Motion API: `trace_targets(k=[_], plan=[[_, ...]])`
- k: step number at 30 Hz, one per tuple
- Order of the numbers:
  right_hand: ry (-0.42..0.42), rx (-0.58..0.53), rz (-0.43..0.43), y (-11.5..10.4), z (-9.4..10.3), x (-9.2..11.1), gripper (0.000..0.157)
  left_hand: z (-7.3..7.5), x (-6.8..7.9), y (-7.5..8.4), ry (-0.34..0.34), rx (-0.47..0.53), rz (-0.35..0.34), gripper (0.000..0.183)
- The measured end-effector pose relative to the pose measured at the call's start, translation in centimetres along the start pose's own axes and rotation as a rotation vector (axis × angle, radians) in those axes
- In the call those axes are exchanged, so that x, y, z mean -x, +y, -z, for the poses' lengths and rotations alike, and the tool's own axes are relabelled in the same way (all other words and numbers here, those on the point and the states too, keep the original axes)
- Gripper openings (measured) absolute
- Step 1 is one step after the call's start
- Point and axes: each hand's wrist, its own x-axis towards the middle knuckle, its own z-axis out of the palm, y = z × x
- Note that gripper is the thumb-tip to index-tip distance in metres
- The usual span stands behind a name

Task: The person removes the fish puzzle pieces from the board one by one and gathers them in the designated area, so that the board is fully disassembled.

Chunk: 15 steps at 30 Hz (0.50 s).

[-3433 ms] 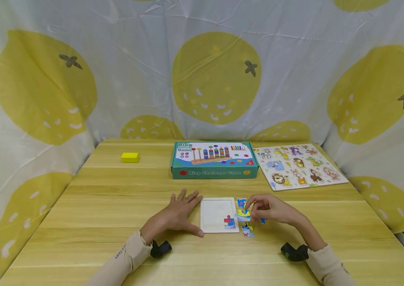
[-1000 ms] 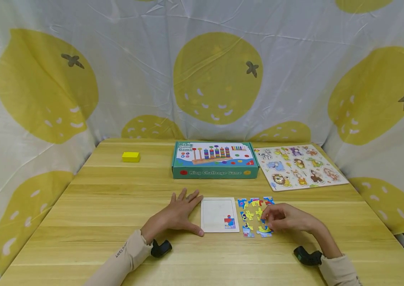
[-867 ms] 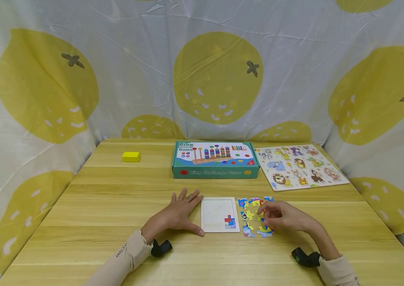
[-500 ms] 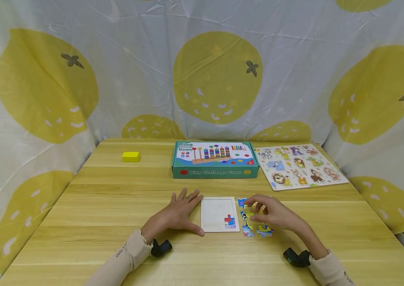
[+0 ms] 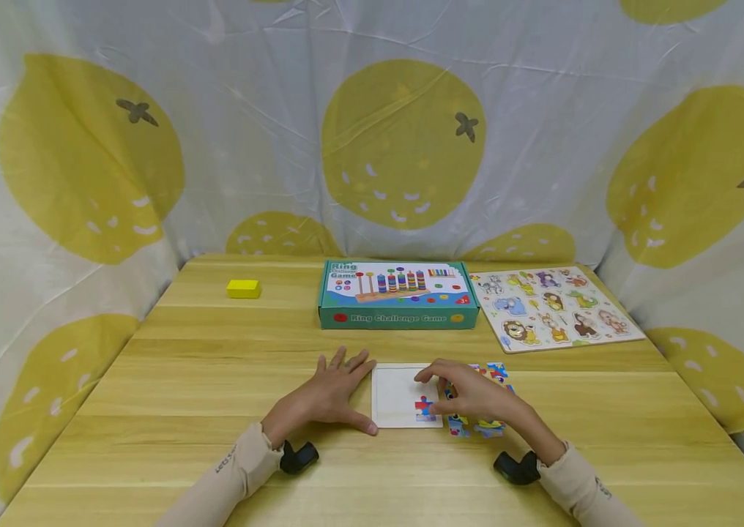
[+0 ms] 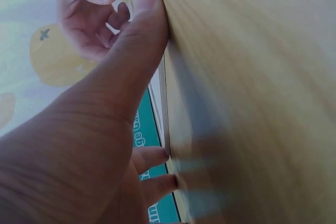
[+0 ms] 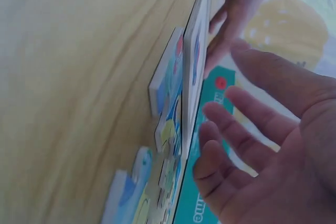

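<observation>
My left hand rests on the table with fingers spread, thumb and fingertips at the left edge of a small white puzzle tray. One red and blue jigsaw piece lies in the tray's lower right corner. Over the tray's right side hovers my right hand, its fingers loosely bent and thumb apart. In the right wrist view nothing shows between the fingers of that right hand. Several loose jigsaw pieces lie to the right of the tray, partly hidden beneath the hand.
Behind the tray stands a green Ring Challenge Game box. An animal puzzle board lies to its right, and a yellow block sits at the far left. A lemon-print curtain closes off the back and sides.
My right hand has moved left, from the loose pieces to over the tray. Compared with 3.4 seconds ago, the loose pieces lie spread out in rows. My left hand has stayed put.
</observation>
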Motion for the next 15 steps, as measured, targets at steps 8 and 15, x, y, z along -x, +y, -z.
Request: trace_targets(k=[8,15], plan=[[-0.031,-0.02,0.032,0.58,-0.53,-0.17,0.036,0.01,0.03,0.05,0.007,-0.008,-0.004,0.111],[-0.036,-0.009,0.042,0.61,-0.72,-0.15,0.031,-0.04,0.03,0.0,0.011,-0.004,-0.011,0.111]])
